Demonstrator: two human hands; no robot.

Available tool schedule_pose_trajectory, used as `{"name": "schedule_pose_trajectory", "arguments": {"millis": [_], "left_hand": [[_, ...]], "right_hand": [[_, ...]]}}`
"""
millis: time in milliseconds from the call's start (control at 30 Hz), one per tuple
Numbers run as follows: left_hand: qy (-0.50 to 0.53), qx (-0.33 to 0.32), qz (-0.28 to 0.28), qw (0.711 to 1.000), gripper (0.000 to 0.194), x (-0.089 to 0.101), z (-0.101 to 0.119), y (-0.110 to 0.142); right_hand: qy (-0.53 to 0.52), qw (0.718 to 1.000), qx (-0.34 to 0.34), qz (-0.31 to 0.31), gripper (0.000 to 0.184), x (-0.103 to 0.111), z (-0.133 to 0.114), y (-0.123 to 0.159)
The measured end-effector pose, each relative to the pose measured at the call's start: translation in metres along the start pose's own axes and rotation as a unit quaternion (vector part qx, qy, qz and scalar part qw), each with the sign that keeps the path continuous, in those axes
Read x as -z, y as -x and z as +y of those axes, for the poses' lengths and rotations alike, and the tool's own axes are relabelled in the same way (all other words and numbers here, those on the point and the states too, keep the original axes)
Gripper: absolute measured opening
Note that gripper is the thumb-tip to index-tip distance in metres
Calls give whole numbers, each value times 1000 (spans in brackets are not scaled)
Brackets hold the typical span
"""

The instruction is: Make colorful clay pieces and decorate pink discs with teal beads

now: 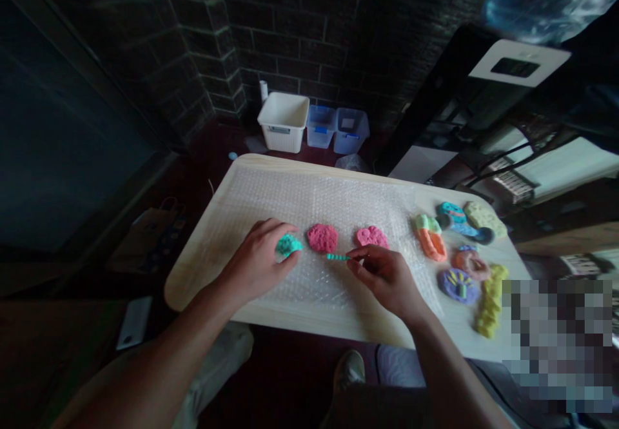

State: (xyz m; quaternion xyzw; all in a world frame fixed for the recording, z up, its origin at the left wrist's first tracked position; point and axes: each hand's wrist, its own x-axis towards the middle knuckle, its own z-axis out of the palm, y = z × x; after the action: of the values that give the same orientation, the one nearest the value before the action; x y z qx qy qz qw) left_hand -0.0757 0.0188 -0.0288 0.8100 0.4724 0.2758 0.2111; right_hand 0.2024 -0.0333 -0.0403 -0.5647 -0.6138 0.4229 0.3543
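My left hand point(264, 255) curls round a green lump of modelling clay point(289, 244), thumb on the near side and fingers on the far side. My right hand point(384, 277) pinches one end of a thin, ridged green strip point(337, 257), which points left just above the bubble wrap. Between the hands lies a dark pink clay lump point(322, 238), flattened and rough. A second pink clay piece point(371, 237), with a lighter pink shape on it, sits beyond my right fingers and is partly covered by them.
Bubble wrap point(271, 190) covers much of the pale wooden table point(290, 327). Several coloured clay pieces stand at the right, among them an orange and green one point(430, 239), a purple disc point(458, 286) and a yellow strip point(492, 301). Bins, including a white one point(284, 122), stand behind the table.
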Motion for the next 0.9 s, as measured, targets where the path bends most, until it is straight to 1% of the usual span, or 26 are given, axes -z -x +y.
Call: {"name": "schedule_pose_trajectory", "arguments": {"millis": [67, 100, 167, 233, 267, 300, 333, 400, 467, 533, 700, 900], "left_hand": [[-14, -22, -26, 999, 33, 1, -3, 5], [-23, -30, -23, 999, 34, 2, -3, 6], [-39, -39, 13, 998, 34, 4, 5, 8], [-31, -44, 53, 997, 30, 7, 19, 9], [0, -47, 54, 997, 26, 7, 28, 10], [45, -44, 36, 997, 23, 7, 36, 11], [93, -33, 13, 995, 24, 6, 44, 13], [182, 4, -12, 983, 27, 2, 54, 16], [253, 39, -31, 966, 28, -4, 58, 18], [300, 63, -44, 951, 28, -9, 58, 18], [349, 76, -60, 932, 17, -13, 58, 16], [368, 86, -50, 925, 11, -13, 64, 16]], "right_hand": [[0, 1000, -7, -23, 20, 4, 6, 7], [2, 1000, -7, -29, 20, 5, 8, 10], [1, 999, -2, -37, 19, 6, 5, 13], [-30, 999, 6, -41, 20, 6, -4, 15], [-59, 997, 9, -41, 20, 6, -10, 16], [-92, 995, 12, -40, 20, 6, -15, 16], [-120, 992, 13, -39, 20, 5, -20, 16], [-162, 986, 15, -36, 20, 5, -28, 17], [-184, 982, 13, -34, 20, 3, -31, 18], [-196, 980, 9, -39, 19, 1, -31, 19], [-202, 978, 12, -57, 15, -8, -33, 19], [-199, 979, 19, -44, 16, -14, -38, 21]]}}
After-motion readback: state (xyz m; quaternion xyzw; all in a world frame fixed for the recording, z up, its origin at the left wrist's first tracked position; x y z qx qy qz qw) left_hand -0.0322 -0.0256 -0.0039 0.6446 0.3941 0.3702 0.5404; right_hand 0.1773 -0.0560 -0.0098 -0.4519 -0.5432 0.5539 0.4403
